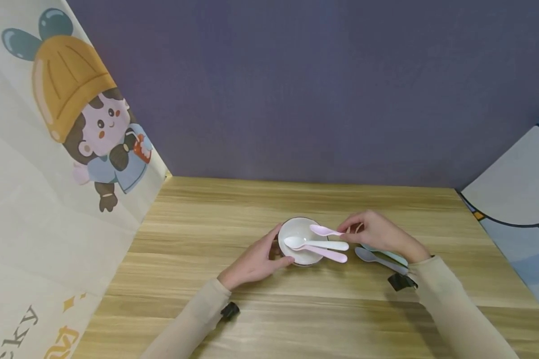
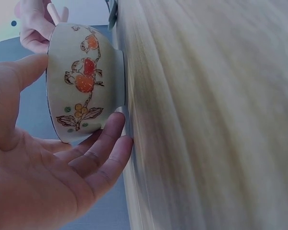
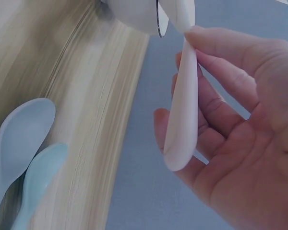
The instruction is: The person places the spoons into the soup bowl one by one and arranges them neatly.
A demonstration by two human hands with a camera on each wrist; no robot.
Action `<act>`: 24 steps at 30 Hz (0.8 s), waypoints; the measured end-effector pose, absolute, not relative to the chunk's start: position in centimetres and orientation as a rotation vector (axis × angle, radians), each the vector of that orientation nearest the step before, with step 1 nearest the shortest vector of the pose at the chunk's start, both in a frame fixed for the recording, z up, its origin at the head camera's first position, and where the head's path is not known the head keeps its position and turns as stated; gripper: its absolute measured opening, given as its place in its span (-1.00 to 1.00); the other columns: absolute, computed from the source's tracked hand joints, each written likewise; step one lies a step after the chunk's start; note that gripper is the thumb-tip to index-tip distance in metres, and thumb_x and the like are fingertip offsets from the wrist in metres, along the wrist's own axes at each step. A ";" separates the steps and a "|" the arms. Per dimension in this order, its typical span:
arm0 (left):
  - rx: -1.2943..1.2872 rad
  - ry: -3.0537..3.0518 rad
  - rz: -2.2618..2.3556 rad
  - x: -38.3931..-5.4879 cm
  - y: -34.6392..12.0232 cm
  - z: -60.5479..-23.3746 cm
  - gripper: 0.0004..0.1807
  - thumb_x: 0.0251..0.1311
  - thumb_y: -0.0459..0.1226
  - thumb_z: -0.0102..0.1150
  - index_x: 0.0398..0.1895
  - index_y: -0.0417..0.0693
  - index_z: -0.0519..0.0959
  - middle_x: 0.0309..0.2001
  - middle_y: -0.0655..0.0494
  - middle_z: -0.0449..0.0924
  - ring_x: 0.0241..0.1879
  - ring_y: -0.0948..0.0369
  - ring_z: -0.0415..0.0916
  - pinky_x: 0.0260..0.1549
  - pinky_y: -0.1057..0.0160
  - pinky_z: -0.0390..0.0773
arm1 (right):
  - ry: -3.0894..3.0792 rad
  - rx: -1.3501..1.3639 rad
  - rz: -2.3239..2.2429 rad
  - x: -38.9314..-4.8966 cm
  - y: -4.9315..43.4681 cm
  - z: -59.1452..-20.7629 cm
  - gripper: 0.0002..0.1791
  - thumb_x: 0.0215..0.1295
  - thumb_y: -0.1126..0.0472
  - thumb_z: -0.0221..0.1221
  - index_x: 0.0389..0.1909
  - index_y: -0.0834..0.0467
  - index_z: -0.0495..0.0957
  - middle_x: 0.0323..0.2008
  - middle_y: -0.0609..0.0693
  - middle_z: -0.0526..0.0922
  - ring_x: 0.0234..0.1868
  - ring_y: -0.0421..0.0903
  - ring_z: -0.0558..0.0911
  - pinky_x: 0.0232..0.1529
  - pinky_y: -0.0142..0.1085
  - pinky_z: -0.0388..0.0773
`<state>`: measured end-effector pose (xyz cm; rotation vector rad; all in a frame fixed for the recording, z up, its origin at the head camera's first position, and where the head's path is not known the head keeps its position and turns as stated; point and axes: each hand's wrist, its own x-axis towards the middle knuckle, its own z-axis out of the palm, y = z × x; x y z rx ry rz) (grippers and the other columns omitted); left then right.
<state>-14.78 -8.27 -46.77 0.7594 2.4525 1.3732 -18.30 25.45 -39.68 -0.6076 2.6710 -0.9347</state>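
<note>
A small white bowl (image 1: 298,227) with a dark rim stands on the table. My left hand (image 1: 257,260) holds its left side, thumb at the rim and fingers around the wall. The left wrist view shows painted orange fruit and leaves on the bowl's outside (image 2: 84,81). A white spoon (image 1: 327,245) and a pink spoon (image 1: 330,254) lie in it, handles sticking out to the right over the rim. My right hand (image 1: 379,233) pinches another pink spoon (image 1: 322,230) between thumb and fingers, its scoop end over the bowl.
Right of the bowl, a grey-blue spoon (image 1: 372,256) and a mint green spoon (image 1: 396,258) lie side by side on the wooden table (image 1: 233,209), partly under my right wrist. A dark blue panel (image 1: 269,99) rises behind the table, with printed panels at both sides.
</note>
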 end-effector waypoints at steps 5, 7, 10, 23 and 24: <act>0.747 2.463 1.366 -14.7 -8.3 -46.9 -0.06 0.43 0.00 0.36 0.73 0.17 0.06 0.35 0.11 0.57 0.10 0.30 0.65 0.21 0.12 0.65 | 2.633 -0.661 -0.950 -18.4 24.8 -39.7 -0.81 0.37 0.08 0.44 -0.07 0.04 0.84 -0.23 -0.11 0.82 -0.32 -0.12 0.67 -0.32 -0.34 0.60; 0.741 2.465 1.367 -14.7 -8.3 -46.9 -0.06 0.43 0.00 0.36 0.73 0.19 0.06 0.34 0.13 0.59 0.10 0.31 0.65 0.21 0.13 0.64 | 2.622 -0.687 -0.952 -18.4 24.5 -39.8 -0.81 0.38 0.09 0.43 -0.06 0.04 0.84 -0.21 -0.11 0.82 -0.29 -0.13 0.68 -0.29 -0.34 0.62; 0.739 2.460 1.370 -14.7 -8.3 -47.0 -0.06 0.42 -0.01 0.37 0.73 0.22 0.07 0.33 0.15 0.60 0.11 0.32 0.65 0.23 0.14 0.64 | 2.612 -0.701 -0.954 -18.5 24.1 -39.9 -0.82 0.37 0.12 0.43 -0.07 0.05 0.84 -0.20 -0.11 0.82 -0.26 -0.16 0.68 -0.25 -0.34 0.63; 0.729 2.436 1.377 -14.7 -8.2 -46.9 -0.06 0.42 -0.01 0.37 0.73 0.26 0.06 0.38 0.16 0.55 0.17 0.31 0.65 0.26 0.16 0.63 | 2.579 -0.704 -0.953 -18.9 22.9 -40.2 -0.85 0.39 0.17 0.41 -0.08 0.05 0.84 -0.27 -0.12 0.80 -0.30 -0.14 0.65 -0.38 -0.36 0.54; 0.731 2.439 1.377 -14.7 -8.2 -46.9 -0.07 0.42 0.00 0.37 0.73 0.26 0.06 0.38 0.15 0.55 0.18 0.29 0.65 0.26 0.15 0.63 | 2.583 -0.713 -0.948 -19.0 22.8 -40.3 -0.86 0.39 0.17 0.41 -0.10 0.04 0.84 -0.27 -0.13 0.80 -0.30 -0.15 0.65 -0.38 -0.36 0.54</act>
